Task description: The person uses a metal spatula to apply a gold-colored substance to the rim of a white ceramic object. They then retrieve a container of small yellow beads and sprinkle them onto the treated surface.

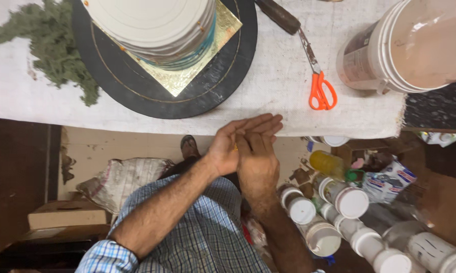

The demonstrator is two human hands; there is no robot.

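My left hand [227, 146] and my right hand [258, 164] are pressed palm to palm just below the front edge of the white-covered table [268, 81]. A small orange-yellow bit [235, 148] shows in the gap between the palms. The fingers of both hands point towards the table. Beyond them, a round white layered cake [152, 25] stands on a square gold board [187, 76], which sits on a black round turntable [137, 86].
Green crumbly material [56, 45] is piled at the table's left. Orange-handled scissors [320, 86] and a dark-handled tool [278, 15] lie right of the turntable, and a large white bucket [410, 45] stands at the far right. Several white-lidded jars [339, 212], a yellow bottle [329, 163] and a sack [121, 177] are on the floor.
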